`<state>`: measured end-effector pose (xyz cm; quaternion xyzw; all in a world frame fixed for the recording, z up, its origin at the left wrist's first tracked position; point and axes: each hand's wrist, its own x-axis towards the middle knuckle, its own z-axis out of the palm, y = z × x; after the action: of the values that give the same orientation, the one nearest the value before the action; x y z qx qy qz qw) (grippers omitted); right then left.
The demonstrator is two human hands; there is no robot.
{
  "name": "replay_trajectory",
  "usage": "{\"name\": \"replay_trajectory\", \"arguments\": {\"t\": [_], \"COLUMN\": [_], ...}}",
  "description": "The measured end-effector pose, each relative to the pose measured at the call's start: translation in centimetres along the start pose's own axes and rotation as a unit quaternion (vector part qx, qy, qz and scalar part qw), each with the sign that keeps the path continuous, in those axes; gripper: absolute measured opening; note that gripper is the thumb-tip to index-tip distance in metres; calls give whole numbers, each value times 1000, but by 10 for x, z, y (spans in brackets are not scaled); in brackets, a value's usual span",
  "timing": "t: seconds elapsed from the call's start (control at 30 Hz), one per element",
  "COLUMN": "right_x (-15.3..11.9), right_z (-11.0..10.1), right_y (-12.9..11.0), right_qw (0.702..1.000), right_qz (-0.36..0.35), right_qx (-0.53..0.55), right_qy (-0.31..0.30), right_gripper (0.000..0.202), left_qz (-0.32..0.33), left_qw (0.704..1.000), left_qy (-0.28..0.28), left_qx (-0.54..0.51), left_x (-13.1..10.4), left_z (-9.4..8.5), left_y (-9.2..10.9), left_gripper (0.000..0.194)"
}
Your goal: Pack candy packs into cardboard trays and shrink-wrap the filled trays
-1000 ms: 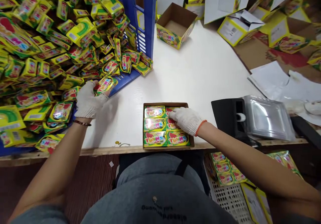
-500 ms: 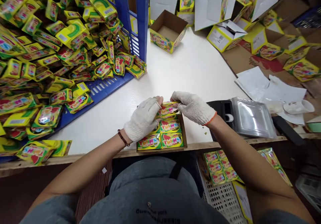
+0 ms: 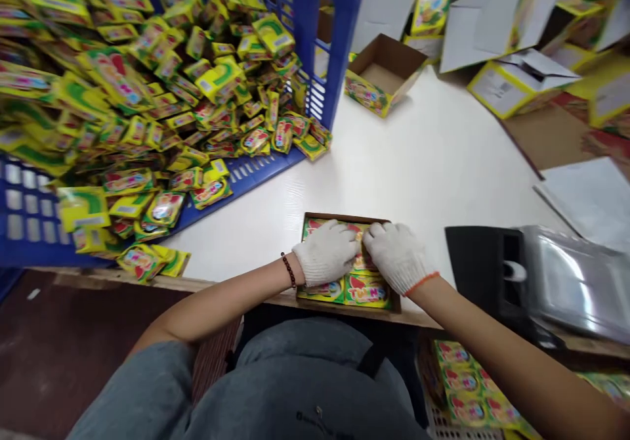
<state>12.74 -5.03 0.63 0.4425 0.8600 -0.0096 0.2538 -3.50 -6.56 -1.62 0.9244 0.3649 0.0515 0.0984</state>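
A shallow cardboard box lies at the table's front edge, holding rows of yellow-green "TWINS" packets. My gloved left hand rests over its left side, fingers bent together onto a packet near the middle. From the right, my gloved right hand reaches over the box wall, its curled fingers against the same packet. Both hands cover much of the box's contents, and the fingertips are partly hidden.
A blue crate heaped with loose packets lies at the left. Behind stands an open printed box, beside white-sided cartons. To the right are a black device and clear plastic sheets. Packed packets sit below the table.
Both hands have come down from the box's far end, where they held a packet, onto its middle. The camera view has swung left, so the scene sits further right.
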Motion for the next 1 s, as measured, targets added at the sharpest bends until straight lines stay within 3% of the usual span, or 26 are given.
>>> {"name": "replay_trajectory", "arguments": {"t": [0.07,0.17,0.27,0.37,0.53,0.63,0.7,0.77,0.83,0.9,0.97,1.0], "right_x": [0,4,10,11,7,5,5,6,7,4,-3,-8], "right_z": [4,6,2,-4,-14,-19,-23,-29,-36,-42,-44,-41], "right_y": [-6,-14,-14,-6,7,6,1,-8,-18,-26,-29,-29], "right_qw": [1000,999,999,999,997,993,970,913,842,808,820,832], "right_qz": [-9,-17,-27,-35,-62,-32,-25,-40,-63,-94,-121,-124], "right_qx": [-20,-39,-25,0,35,100,208,354,480,539,532,519], "right_qy": [0,-9,-33,-32,-16,45,119,197,238,221,172,148], "right_gripper": [38,41,37,30,28,25,27,32,38,39,29,26], "left_qz": [-30,-221,-459,-523,-527,-520,-496,-422,-295,-178,-93,-83], "left_qw": [998,970,884,848,845,851,864,895,940,973,986,986], "left_qy": [43,98,22,-8,22,46,85,140,165,145,138,142], "left_qx": [-21,23,82,91,87,50,28,27,44,37,-12,-39], "left_x": [-11,-48,-95,-131,-157,-155,-144,-127,-108,-91,-83,-83], "left_z": [-10,-32,-47,-47,-29,-26,-31,-39,-49,-55,-55,-54], "left_y": [-21,-71,-121,-149,-156,-153,-139,-110,-68,-28,-8,-9], "left_gripper": [16,20,28,28,31,33,38,45,40,25,36,45]}}
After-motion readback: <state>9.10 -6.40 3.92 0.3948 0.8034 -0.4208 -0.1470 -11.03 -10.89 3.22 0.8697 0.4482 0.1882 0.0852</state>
